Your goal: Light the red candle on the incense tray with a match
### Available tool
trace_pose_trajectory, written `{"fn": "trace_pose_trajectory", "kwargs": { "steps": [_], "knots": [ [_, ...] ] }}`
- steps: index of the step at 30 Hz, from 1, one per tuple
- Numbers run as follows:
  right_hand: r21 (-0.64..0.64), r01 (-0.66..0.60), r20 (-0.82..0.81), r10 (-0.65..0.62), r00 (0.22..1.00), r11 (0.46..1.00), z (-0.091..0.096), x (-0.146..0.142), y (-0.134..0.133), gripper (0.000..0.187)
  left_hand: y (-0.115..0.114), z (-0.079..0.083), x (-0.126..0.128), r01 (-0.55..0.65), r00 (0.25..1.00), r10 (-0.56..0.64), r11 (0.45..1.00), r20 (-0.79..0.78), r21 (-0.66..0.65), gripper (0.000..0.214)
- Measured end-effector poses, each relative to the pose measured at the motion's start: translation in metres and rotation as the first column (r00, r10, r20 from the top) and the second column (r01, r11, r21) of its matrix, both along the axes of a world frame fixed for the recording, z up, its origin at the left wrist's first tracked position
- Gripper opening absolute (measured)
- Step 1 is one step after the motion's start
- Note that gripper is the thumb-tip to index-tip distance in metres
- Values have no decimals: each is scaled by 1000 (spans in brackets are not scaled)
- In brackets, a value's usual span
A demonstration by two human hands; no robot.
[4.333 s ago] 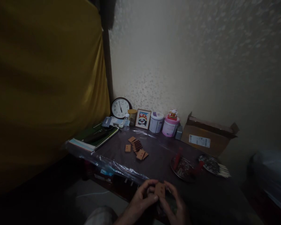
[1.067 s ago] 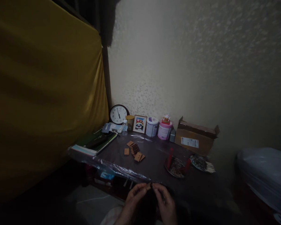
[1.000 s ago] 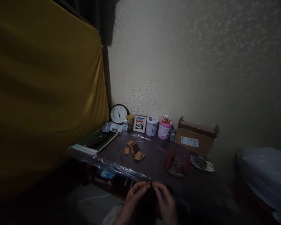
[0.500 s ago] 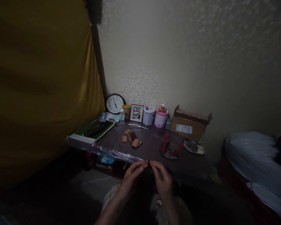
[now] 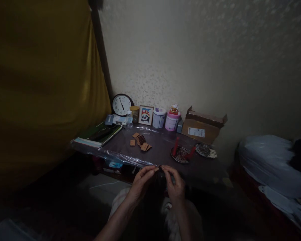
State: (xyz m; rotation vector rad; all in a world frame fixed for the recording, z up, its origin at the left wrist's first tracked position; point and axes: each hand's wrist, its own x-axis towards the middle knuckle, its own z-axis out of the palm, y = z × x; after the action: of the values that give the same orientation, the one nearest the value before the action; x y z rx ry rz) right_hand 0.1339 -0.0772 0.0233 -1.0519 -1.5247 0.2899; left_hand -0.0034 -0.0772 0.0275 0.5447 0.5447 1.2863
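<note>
In front of the table's near edge, both hands meet fingertip to fingertip. My left hand (image 5: 141, 182) is closed in a pinch on a small tan tile (image 5: 156, 169). My right hand (image 5: 175, 184) pinches at a small dark piece (image 5: 160, 166) beside that tile; whether the two are joined I cannot tell. Fingers partly cover both. Beyond them on the table (image 5: 158, 155) lies a loose group of similar tan square tiles (image 5: 144, 146) with small marks, some stacked so that their dark edges show.
A dish with red candles (image 5: 175, 146) stands to the right, near a plate of cotton swabs (image 5: 213, 153). Behind are a cardboard box (image 5: 208, 129), tins (image 5: 159, 117), a panda picture (image 5: 145, 115) and a clock (image 5: 121, 104). Books (image 5: 100, 137) lie left, by a yellow curtain (image 5: 52, 83).
The view has tilted down slightly, so the table items sit higher in the picture. Both hands keep their pinch, and the tile between them looks more edge-on.
</note>
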Motion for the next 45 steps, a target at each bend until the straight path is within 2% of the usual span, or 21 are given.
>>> {"fn": "trace_pose_trajectory", "kwargs": {
  "steps": [8,22,28,37,42,45],
  "knots": [
    [52,34,26,-35,999,998,-3,1,2,13,1,0,2,-7,1000,7,1000,11,1,21],
    [14,34,8,-34,999,999,-6,2,3,14,3,-5,1,-22,1000,23,999,-17,29,23],
    [1,40,-18,-40,999,999,-4,-1,2,13,2,-1,1,-22,1000,22,1000,-20,21,23],
    [123,71,-6,-71,997,990,4,-4,2,12,3,4,2,-22,1000,22,1000,3,11,22],
    [154,73,108,-91,990,985,3,-2,8,14,5,7,2,-23,1000,23,1000,0,1,22],
    [180,104,82,-120,989,978,11,1,5,14,6,8,2,-32,999,32,999,-28,-3,24]
  ]
}}
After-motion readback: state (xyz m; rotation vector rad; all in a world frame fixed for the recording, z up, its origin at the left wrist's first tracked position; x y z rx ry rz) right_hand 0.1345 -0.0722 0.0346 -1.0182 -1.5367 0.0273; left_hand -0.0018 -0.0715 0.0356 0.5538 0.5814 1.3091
